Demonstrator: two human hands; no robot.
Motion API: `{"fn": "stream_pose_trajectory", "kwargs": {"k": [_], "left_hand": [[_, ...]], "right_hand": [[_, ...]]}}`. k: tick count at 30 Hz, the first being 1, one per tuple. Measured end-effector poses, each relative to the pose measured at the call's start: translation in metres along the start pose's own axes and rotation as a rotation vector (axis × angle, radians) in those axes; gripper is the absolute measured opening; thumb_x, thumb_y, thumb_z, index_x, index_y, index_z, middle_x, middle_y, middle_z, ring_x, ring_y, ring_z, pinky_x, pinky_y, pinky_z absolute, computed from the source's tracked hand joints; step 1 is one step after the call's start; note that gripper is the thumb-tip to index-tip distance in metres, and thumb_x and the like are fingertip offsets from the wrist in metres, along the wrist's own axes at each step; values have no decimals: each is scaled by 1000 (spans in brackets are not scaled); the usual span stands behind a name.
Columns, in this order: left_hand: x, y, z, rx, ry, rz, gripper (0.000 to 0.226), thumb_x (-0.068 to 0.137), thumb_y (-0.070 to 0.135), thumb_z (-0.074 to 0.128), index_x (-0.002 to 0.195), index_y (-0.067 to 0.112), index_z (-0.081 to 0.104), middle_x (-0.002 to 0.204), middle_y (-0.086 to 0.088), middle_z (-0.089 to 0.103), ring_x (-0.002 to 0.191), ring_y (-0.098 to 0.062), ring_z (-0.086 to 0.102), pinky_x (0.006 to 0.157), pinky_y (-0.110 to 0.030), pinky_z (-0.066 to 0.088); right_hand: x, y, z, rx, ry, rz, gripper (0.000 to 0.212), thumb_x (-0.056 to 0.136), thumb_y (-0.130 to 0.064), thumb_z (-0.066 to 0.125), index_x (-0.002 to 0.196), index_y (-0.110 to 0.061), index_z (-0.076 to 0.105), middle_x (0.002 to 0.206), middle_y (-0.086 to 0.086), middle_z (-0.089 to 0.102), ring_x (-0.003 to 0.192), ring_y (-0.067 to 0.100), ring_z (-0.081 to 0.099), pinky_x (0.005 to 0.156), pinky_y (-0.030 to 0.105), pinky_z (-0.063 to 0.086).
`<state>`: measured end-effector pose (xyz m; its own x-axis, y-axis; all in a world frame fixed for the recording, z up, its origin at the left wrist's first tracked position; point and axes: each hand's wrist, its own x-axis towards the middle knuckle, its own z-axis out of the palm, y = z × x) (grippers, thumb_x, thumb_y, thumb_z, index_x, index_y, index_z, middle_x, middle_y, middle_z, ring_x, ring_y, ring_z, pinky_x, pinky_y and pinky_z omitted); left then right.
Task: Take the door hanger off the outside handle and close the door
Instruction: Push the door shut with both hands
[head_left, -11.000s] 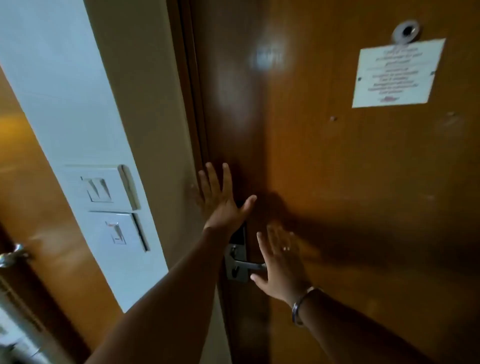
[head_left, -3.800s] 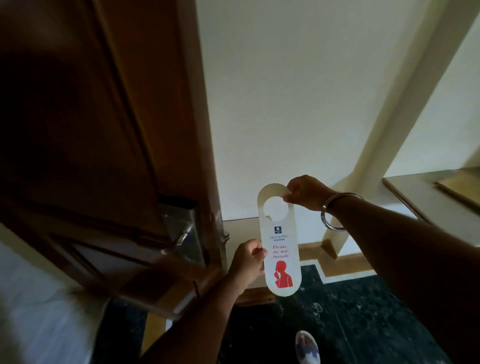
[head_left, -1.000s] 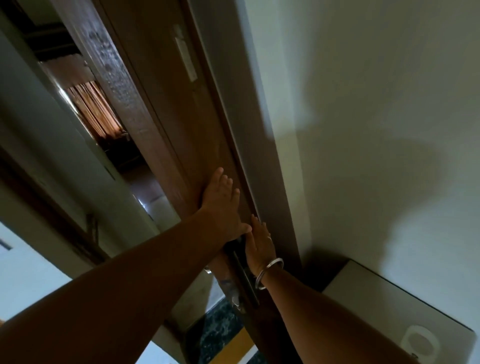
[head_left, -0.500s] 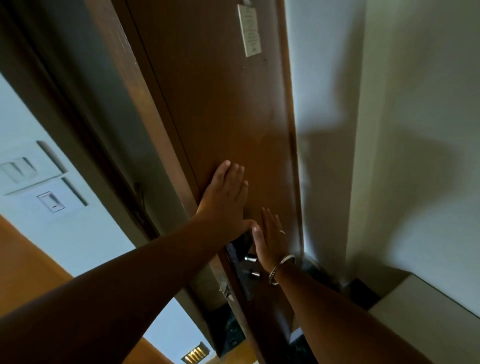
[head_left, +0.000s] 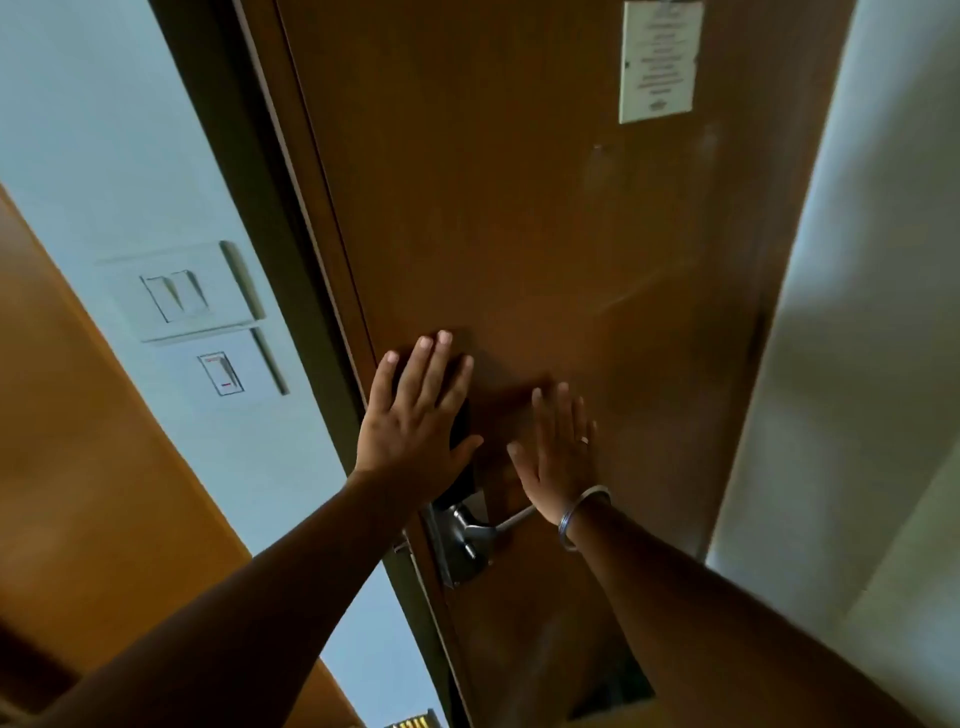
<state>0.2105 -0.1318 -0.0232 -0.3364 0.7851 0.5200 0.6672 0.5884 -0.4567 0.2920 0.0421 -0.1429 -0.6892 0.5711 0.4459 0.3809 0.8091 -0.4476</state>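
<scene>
Fingers (head_left: 434, 364) of both hands are extended and lie flat, loosely together, pinching nothing. Door (head_left: 519, 234) fills the view, its latch edge almost against the dark frame (head_left: 291, 260); whether it has latched cannot be told. Left hand (head_left: 415, 426) presses beside that edge above the lock plate; right hand (head_left: 563, 457) presses just beside it, over the inside lever handle (head_left: 485, 527). Door hanger is not in view and neither hand holds it. Judged step: closing the door. Next move calls for firm pressure until the latch seats, with fingertips kept off the gap.
</scene>
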Motion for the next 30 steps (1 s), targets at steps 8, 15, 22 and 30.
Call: {"fn": "stream_pose_trajectory", "kwargs": {"k": [8,15,22,30], "left_hand": [[76,-17,62,-137,41,-392,109,75,71,61,156,21,8,162,-21,4,148,-43,5,116,-60,4],[132,-29,102,-185,-94,-557,125,70,71,67,154,22,-12,161,-22,-7,147,-45,-1,115,-61,11],[161,-46,139,-297,-168,-584,121,78,65,64,145,32,-32,153,-10,-37,141,-33,-30,118,-59,3],[185,-68,175,-364,-172,-534,120,80,65,61,139,38,-39,146,-4,-50,135,-29,-44,116,-59,-3]], "right_hand": [[147,-19,-15,-173,131,-326,90,82,-60,54,154,-27,12,162,14,2,148,38,8,113,61,13],[211,-26,-7,-256,134,-419,113,63,-52,81,153,-25,20,160,20,14,146,44,15,108,68,22],[247,-32,12,-249,109,-399,114,62,-46,85,153,-28,19,161,18,13,147,43,11,110,65,14],[275,-33,35,-295,167,-387,117,63,-51,81,152,-28,9,161,17,10,147,44,10,110,67,11]]}}
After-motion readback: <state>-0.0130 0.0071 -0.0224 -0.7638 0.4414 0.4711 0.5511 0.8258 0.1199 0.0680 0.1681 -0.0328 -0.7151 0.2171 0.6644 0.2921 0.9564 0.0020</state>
